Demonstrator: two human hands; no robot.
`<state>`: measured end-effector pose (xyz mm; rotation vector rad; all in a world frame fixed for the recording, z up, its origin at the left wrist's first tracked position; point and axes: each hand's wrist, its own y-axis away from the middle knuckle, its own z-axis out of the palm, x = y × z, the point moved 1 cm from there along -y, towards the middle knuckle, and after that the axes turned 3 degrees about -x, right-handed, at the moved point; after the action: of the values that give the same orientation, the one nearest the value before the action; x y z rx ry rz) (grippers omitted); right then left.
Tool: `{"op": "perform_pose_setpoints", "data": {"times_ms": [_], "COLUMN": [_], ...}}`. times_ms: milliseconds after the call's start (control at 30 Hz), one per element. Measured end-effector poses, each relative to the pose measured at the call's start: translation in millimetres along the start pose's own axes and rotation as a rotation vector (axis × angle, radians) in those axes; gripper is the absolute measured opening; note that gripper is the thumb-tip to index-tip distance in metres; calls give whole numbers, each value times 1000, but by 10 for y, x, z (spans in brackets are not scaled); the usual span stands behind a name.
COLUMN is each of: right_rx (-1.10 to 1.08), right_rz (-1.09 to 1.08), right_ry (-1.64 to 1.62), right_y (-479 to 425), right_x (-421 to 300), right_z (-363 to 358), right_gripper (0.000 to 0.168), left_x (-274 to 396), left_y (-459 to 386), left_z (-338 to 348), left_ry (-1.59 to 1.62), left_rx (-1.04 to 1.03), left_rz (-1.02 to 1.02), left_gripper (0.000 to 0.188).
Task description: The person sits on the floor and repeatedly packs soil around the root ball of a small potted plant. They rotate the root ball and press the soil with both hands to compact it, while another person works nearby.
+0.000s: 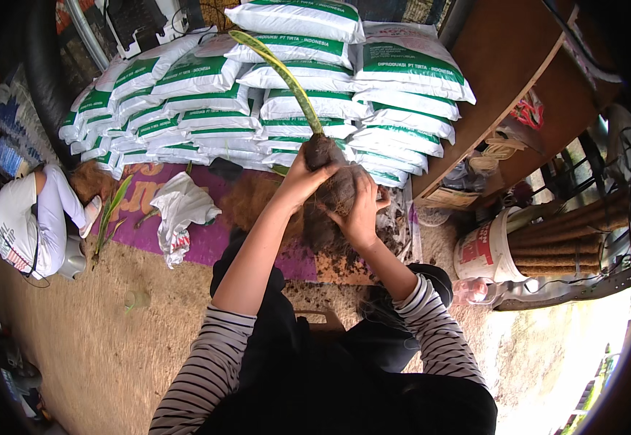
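A single snake plant leaf [292, 84] with yellow edges rises from a dark, rounded root ball [337, 190] with fibres on it. My left hand [302, 179] grips the ball's upper left side just below the leaf base, thumb across the front. Around the lower right side curls my right hand [363, 211], fingers spread over the surface. Both hold the plant in the air above a purple printed sheet [139, 236]. Loose dark soil [342, 266] is scattered on that sheet below, beside a heap of brown coconut fibre [253, 201].
White-and-green sacks [212, 103] are stacked ahead. A crumpled white plastic bag [182, 204] and a leafy plant [108, 217] lie left, near a seated person [27, 223]. At right stand a wooden shelf [489, 109] and a white bucket [481, 247] with coir poles [560, 253].
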<state>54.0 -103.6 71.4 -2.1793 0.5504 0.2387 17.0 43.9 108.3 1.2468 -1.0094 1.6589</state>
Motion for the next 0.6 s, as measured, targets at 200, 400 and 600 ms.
{"op": "perform_pose_setpoints", "data": {"times_ms": [200, 400, 600], "right_rx": [111, 69, -76], "right_rz": [-224, -444, -265], "right_ry": [375, 401, -98], "right_y": [-73, -124, -259], "right_x": [136, 110, 184], "right_z": [-45, -67, -248], "right_gripper": [57, 50, 96], "left_x": [-54, -3, 241], "left_y": [36, 90, 164], "left_z": [41, 104, 119], "left_ry": [612, 687, 885], "left_rx": [36, 231, 76], "left_rz": [-98, -78, 27], "left_gripper": [50, 33, 43]}}
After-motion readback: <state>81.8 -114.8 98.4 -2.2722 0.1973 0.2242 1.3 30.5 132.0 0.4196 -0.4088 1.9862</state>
